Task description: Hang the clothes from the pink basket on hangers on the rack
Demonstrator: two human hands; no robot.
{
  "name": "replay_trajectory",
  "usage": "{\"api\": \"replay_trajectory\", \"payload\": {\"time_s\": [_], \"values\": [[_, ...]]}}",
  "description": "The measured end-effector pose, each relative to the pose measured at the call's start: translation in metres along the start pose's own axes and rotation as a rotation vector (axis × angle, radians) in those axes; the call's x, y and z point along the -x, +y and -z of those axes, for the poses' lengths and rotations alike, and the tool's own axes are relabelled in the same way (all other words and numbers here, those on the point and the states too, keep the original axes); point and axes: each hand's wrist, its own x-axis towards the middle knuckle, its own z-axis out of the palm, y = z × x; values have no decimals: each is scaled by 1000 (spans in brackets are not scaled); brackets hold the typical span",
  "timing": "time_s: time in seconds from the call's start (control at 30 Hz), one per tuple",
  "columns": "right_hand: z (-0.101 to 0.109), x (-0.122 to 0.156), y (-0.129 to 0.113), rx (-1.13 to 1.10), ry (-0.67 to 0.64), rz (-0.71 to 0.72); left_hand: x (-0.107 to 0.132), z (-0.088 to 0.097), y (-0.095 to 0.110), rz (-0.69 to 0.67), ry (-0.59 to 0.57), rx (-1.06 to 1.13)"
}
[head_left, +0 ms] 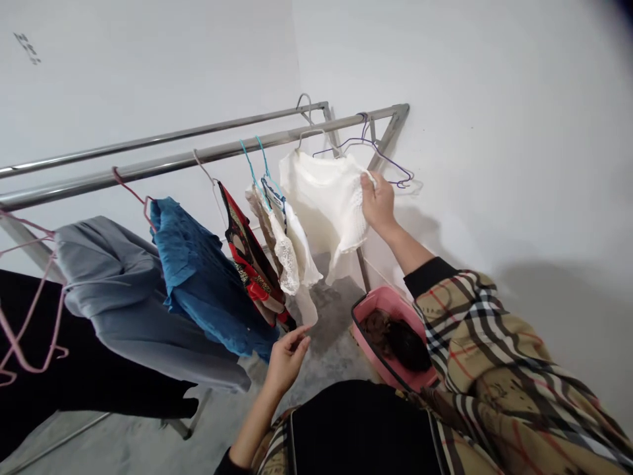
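Observation:
My right hand (378, 201) is closed on the shoulder edge of a white knit top (321, 191), which hangs on a pale hanger (301, 140) from the front rail. Lower down, my left hand (287, 361) has its fingers partly stretched out, thumb and forefinger a little apart. Its fingertips are at the lower hem of a pale garment (305, 307); whether they touch it I cannot tell. Just left of the knit top, small white garments (291, 247) hang on light blue hangers (250, 161).
A metal clothes rack (173, 163) carries a red patterned garment (250, 264), a blue one (198, 270), a grey one (128, 290) and pink hangers (37, 330). Purple hangers (390, 161) hang near the rail's end. A pink basket (376, 353) with dark things inside stands below, beside the wall.

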Motion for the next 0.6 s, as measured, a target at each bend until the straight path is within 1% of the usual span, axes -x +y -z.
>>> {"api": "replay_trajectory", "payload": {"time_s": [0.07, 0.13, 0.2, 0.27, 0.33, 0.43, 0.53, 0.6], "values": [[-20, -4, 5, 4, -75, -15, 3, 0, -3, 18, 13, 5], [-35, 1, 8, 14, -192, -31, 6, 0, -4, 37, 17, 12], [-45, 16, 8, 16, -305, -45, 8, 0, -4, 53, 14, 16], [-50, 34, 6, 1, -379, -45, 8, -2, -4, 61, 5, 15], [-51, 52, 4, -22, -413, -30, 8, -5, -3, 60, -9, 14], [-47, 72, 5, -50, -451, -9, 6, -10, -3, 53, -40, 9], [-35, 91, 13, -74, -482, -31, 3, -14, -5, 51, -65, -3], [-22, 109, 24, -93, -482, -80, 1, -16, -5, 58, -84, -16]]}}
